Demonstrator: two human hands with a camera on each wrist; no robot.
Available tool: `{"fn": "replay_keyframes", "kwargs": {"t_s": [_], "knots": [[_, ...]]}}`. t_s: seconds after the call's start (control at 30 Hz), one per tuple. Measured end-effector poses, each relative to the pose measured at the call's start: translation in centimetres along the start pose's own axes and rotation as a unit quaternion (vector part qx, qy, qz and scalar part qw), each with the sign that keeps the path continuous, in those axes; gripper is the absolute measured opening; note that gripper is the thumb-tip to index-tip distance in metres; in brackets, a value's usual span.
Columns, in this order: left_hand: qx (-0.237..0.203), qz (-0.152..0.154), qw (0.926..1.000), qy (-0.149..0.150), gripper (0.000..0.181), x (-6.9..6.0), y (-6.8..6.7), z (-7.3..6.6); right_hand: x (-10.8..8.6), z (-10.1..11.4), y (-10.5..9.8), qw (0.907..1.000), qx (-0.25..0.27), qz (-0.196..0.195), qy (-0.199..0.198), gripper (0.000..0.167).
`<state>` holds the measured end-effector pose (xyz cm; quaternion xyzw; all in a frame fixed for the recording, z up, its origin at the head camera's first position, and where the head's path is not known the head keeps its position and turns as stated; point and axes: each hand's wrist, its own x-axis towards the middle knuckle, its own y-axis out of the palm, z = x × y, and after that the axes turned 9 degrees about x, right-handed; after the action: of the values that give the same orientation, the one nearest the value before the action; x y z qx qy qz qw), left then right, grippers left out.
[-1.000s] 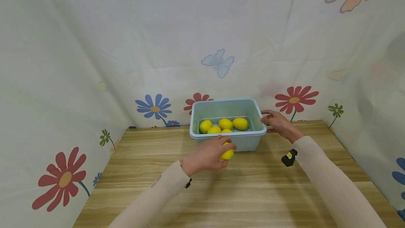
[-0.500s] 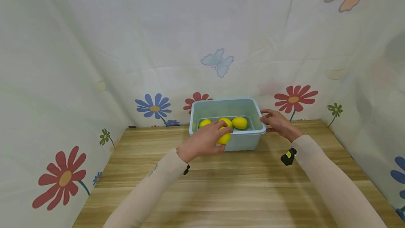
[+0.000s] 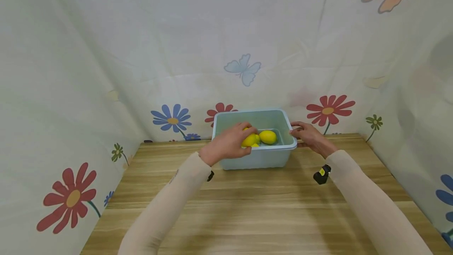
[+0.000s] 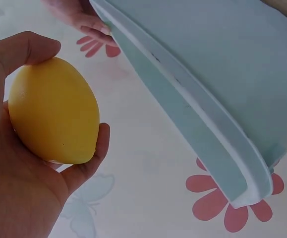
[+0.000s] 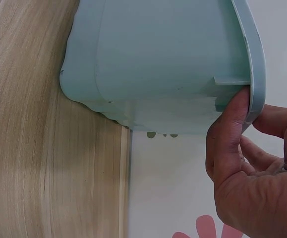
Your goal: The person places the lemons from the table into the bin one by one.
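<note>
My left hand [image 3: 230, 141] holds a yellow lemon [image 4: 54, 111] between thumb and fingers, over the front rim of a pale blue-green plastic bin [image 3: 256, 158]. In the left wrist view the fingers curve round the lemon from both sides. Inside the bin another lemon [image 3: 267, 137] lies to the right, with more yellow showing beside my fingertips; the left hand hides the other lemons there. At the bin's right end my right hand [image 3: 311, 137] pinches the rim, thumb and fingers on either side of its lip [image 5: 257, 74], as the right wrist view shows.
The bin stands at the back of a wood-grain table [image 3: 226, 215], close to a white cloth backdrop [image 3: 170, 70] printed with flowers and butterflies. Cloth also hangs along the left and right sides. A small black device [image 3: 322, 174] is strapped at the right wrist.
My left hand has carried the lemon up and forward, from in front of the bin to over its front rim. The right hand has kept its grip on the rim, and the bin has stayed put.
</note>
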<state>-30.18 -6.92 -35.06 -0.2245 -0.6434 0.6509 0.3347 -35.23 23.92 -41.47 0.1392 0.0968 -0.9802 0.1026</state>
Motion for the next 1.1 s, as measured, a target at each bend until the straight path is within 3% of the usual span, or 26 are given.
{"fn": "replay_keyframes", "kwargs": {"t_s": [0.43, 0.8, 1.1], "knots": [[-0.031, 0.027, 0.9983, -0.041, 0.049, 2.0, -0.2, 1.5, -0.1, -0.1, 0.0, 1.0000, 0.006, -0.001, 0.003, 0.061], [-0.069, 0.072, 0.9902, -0.098, 0.051, 3.6, 0.1, 2.8, 0.0, -0.1, 0.0, 1.0000, 0.007, 0.004, -0.004, 0.061], [-0.074, 0.095, 0.9864, -0.112, 0.051, 4.5, 0.6, 4.6, -0.2, 0.0, 0.2, 0.9999, 0.002, 0.002, -0.011, 0.061]]}}
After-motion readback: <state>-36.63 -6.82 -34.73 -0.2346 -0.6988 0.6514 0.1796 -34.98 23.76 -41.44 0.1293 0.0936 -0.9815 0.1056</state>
